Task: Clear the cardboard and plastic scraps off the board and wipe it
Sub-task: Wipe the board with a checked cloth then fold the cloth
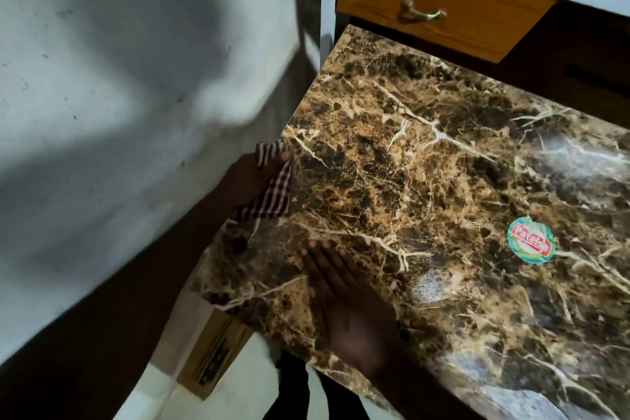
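A striped cloth (272, 187) is gripped by the left hand (250, 181) at the left edge of the board (426, 181), the thumb curled over the cloth's top and the cloth hanging against the edge. The right hand (347, 307) is laid flat on the board near its lower left corner, fingers straight and close together, apart from the cloth. A round sticker (531, 240) is seen on the board to the right of that hand. Beyond the board's far edge a wooden drawer (443, 0) with a metal handle (422, 12) is shown shut; its contents cannot be told. A pale wall (136, 78) is seen left of the board, and a wooden piece (213, 351) lies below the board's corner.
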Demonstrator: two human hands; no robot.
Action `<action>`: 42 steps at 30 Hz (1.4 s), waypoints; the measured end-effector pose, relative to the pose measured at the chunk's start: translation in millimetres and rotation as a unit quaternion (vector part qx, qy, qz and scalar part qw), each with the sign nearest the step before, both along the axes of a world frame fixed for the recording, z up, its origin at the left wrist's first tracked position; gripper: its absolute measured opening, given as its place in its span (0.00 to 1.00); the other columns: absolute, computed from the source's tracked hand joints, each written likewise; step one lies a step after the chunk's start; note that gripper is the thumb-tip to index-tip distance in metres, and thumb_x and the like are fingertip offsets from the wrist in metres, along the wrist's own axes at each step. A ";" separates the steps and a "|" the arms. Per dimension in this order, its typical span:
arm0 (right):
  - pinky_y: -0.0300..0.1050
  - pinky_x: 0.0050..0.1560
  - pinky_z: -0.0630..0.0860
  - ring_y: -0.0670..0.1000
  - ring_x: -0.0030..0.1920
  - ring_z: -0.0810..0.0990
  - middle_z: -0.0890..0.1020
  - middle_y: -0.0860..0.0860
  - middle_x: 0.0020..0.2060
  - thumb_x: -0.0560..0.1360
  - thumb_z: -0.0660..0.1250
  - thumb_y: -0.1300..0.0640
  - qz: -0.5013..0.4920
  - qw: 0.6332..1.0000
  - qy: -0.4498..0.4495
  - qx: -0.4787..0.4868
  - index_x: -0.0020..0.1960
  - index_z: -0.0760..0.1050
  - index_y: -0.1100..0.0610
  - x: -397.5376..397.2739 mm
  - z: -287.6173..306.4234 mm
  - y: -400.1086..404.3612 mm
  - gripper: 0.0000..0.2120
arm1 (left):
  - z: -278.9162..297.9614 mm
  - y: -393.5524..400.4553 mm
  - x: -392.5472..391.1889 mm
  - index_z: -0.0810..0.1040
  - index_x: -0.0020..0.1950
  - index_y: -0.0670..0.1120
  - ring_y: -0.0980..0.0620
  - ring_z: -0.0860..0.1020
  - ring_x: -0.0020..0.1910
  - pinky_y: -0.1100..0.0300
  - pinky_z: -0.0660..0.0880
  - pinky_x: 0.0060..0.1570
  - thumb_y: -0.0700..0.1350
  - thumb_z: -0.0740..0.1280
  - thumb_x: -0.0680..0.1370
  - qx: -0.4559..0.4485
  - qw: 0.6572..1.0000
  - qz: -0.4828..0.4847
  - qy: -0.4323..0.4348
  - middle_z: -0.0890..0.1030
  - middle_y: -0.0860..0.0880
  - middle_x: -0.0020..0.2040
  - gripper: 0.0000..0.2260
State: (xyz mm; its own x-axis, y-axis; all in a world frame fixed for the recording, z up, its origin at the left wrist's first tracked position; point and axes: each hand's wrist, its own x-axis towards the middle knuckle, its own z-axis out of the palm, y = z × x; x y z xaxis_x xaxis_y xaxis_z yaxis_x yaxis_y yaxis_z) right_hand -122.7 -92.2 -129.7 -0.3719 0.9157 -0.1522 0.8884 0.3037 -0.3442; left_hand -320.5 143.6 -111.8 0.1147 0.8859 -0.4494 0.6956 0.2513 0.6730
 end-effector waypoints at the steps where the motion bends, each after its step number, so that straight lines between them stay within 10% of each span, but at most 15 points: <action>1: 0.52 0.84 0.50 0.52 0.86 0.46 0.53 0.52 0.86 0.88 0.53 0.48 -0.003 1.000 0.003 -0.001 0.87 0.52 0.55 -0.5 0.4 0.9 0.30 | -0.9 12.6 8.0 0.85 0.48 0.48 0.51 0.83 0.47 0.54 0.77 0.51 0.69 0.63 0.79 0.006 1.000 -0.004 -0.005 0.86 0.46 0.47 0.25; 14: 0.60 0.84 0.57 0.56 0.85 0.55 0.62 0.54 0.84 0.90 0.53 0.47 0.029 0.999 0.007 0.023 0.84 0.63 0.53 24.8 -3.1 97.6 0.25 | -14.1 93.6 59.0 0.85 0.54 0.44 0.46 0.81 0.50 0.56 0.71 0.50 0.67 0.64 0.81 0.024 1.000 -0.015 -0.012 0.85 0.44 0.50 0.27; 23: 0.54 0.85 0.44 0.53 0.86 0.44 0.48 0.50 0.86 0.89 0.41 0.41 -0.115 0.993 -0.024 0.002 0.87 0.46 0.48 67.0 20.6 201.7 0.28 | -11.2 124.9 76.3 0.85 0.53 0.46 0.50 0.84 0.49 0.56 0.76 0.49 0.69 0.64 0.79 0.027 0.998 -0.025 -0.040 0.87 0.48 0.49 0.27; 42: 0.53 0.84 0.48 0.57 0.86 0.51 0.56 0.57 0.85 0.89 0.48 0.43 -0.153 0.987 -0.012 0.056 0.87 0.52 0.55 51.5 12.3 292.6 0.29 | -15.3 182.1 125.5 0.84 0.63 0.49 0.51 0.83 0.52 0.64 0.71 0.43 0.66 0.65 0.81 0.039 0.996 -0.020 -0.078 0.85 0.50 0.54 0.23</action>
